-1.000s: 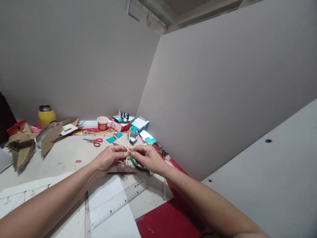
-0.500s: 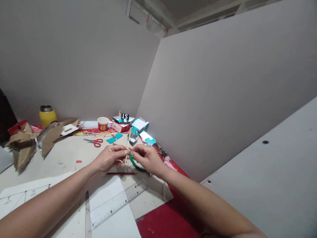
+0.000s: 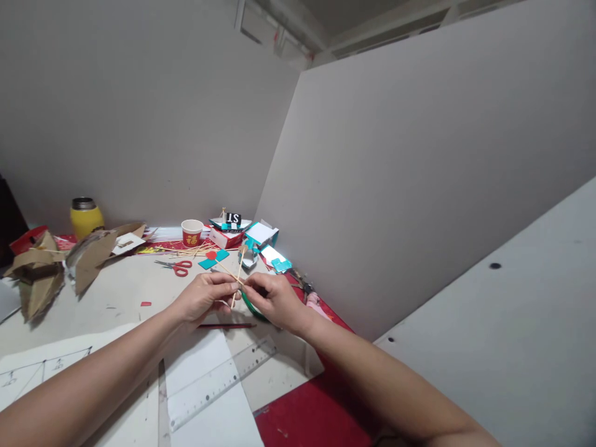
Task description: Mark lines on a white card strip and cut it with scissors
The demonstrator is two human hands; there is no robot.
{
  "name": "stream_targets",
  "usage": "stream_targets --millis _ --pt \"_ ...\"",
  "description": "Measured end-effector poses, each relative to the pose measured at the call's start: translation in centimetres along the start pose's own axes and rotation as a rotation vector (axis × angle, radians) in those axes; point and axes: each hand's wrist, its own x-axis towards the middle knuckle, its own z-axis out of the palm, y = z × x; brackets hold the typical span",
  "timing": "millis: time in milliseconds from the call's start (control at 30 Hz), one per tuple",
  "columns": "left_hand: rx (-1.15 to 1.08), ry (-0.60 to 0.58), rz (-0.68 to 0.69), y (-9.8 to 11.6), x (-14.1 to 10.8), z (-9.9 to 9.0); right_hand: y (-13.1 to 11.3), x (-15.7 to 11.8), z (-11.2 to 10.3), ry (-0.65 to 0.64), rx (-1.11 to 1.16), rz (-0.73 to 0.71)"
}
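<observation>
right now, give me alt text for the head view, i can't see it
The left hand and right hand hold crossed thin wooden sticks above a cluttered table. Nearby are red-handled scissors, a clear ruler partly on white paper, and a paper cup.

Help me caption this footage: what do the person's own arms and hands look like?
The left hand and right hand are ungloved. The left forearm and right forearm are bare, with no sleeve, watch or bracelet showing. I can't make out any rings.
</observation>
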Motion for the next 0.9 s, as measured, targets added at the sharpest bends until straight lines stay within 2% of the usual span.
stream_targets --millis 200,400,533,700,900 --pt "-0.024 0.009 0.001 -0.2 0.1 0.1 0.0 0.2 0.0 0.001 0.096 0.06" --pt "-0.051 0.063 0.048 -0.2 0.3 0.2 -0.7 0.3 -0.1 0.026 0.269 0.181" --pt "-0.109 0.119 0.084 0.0 0.6 0.1 -0.6 -0.1 0.1 0.104 0.425 0.277" --pt "-0.194 0.157 0.103 0.5 0.5 0.1 -0.5 -0.7 1.5 0.188 0.576 0.358" --pt "-0.25 0.167 0.114 0.8 0.1 0.7 -2.2 -0.5 3.1 0.23 0.726 0.33"
